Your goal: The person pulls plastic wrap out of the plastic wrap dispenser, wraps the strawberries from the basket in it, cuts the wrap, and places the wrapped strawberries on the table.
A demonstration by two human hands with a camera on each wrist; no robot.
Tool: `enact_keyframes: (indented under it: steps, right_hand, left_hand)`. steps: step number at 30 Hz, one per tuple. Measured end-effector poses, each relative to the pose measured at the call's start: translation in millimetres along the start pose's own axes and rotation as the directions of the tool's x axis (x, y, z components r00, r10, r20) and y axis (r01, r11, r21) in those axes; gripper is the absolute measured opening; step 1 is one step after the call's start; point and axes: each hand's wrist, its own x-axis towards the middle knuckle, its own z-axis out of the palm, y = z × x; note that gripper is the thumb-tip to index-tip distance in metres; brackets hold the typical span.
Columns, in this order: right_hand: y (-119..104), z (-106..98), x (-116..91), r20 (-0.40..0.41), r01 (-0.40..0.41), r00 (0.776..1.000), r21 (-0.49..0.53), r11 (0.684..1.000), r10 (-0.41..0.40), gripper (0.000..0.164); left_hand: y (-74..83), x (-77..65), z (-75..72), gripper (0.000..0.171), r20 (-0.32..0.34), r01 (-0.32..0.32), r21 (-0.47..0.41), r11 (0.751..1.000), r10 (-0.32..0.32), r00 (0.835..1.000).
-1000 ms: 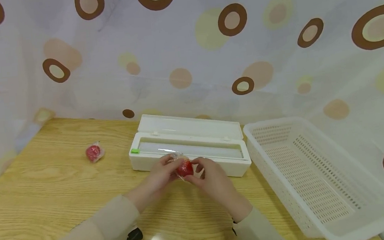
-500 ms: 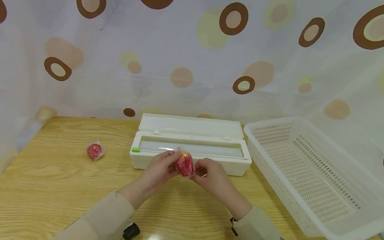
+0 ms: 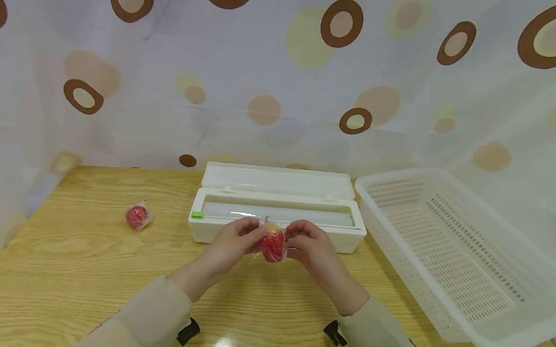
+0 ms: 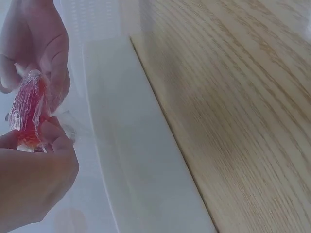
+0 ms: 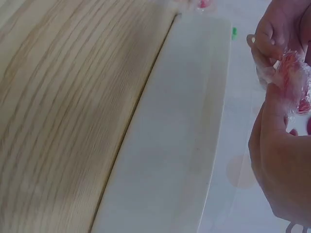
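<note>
A small red fruit (image 3: 272, 247) with a yellowish top and thin stem hangs upright above the table's middle, wrapped in clear cling film. My left hand (image 3: 227, 249) pinches its left side between thumb and fingers. On the other side my right hand (image 3: 317, 255) pinches the film at the fruit's edge. Crinkled wrap on the fruit (image 4: 29, 104) shows between both hands in the left wrist view. Just behind the hands stands a white cling film dispenser (image 3: 283, 233), lid raised, with a film roll (image 3: 286, 210) inside and a green slider (image 3: 196, 215) at its left end.
Another film-wrapped red fruit (image 3: 138, 216) lies on the wooden table (image 3: 83, 267) at the back left. A white slotted plastic basket (image 3: 404, 256) stands at the right, close to the dispenser. A dotted curtain (image 3: 230, 78) hangs behind the table.
The fruit has been turned from tilted to upright, stem up. My right fingers have shifted from its lower right to higher on its right side. The other wrapped fruit stays put.
</note>
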Motion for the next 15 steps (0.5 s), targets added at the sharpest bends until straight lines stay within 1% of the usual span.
enact_keyframes:
  steps: [1,3,7,8,11,13,15]
  right_hand:
    - [-0.3,0.1,-0.1,0.007,-0.006,1.0,0.022,1.0,0.006,0.019]
    - [-0.6,0.2,-0.5,0.016,-0.008,1.0,0.014,1.0,0.008,0.024]
    - [0.3,0.8,-0.6,0.023,0.033,0.999,-0.103,0.994,-0.031,0.041]
    - [0.5,1.0,-0.6,0.016,0.044,0.999,-0.118,0.992,-0.042,0.043]
    - [0.8,2.0,-0.3,0.007,0.064,0.998,-0.096,0.993,-0.063,0.043]
    - [0.8,2.8,0.0,0.006,0.066,0.998,-0.084,0.994,-0.066,0.042]
    - [1.1,3.2,0.2,0.005,0.061,0.998,-0.085,0.994,-0.061,0.041]
  left_hand:
    - [0.2,0.1,0.6,0.033,-0.006,-0.001,0.017,1.0,0.001,1.0]
    - [0.6,-0.2,2.0,0.034,-0.017,0.008,0.036,0.999,-0.008,1.0]
    - [0.6,-1.3,2.9,0.044,-0.015,0.05,0.004,0.999,-0.05,0.999]
    - [0.2,-1.5,3.0,0.048,-0.002,0.061,-0.02,0.998,-0.061,0.998]
    - [-1.3,-1.3,2.5,0.053,0.058,0.082,-0.094,0.992,-0.077,0.995]
    - [-2.1,-1.1,2.2,0.052,0.093,0.079,-0.132,0.988,-0.067,0.993]
    - [-3.3,-0.5,1.9,0.049,0.111,0.064,-0.163,0.985,-0.047,0.993]
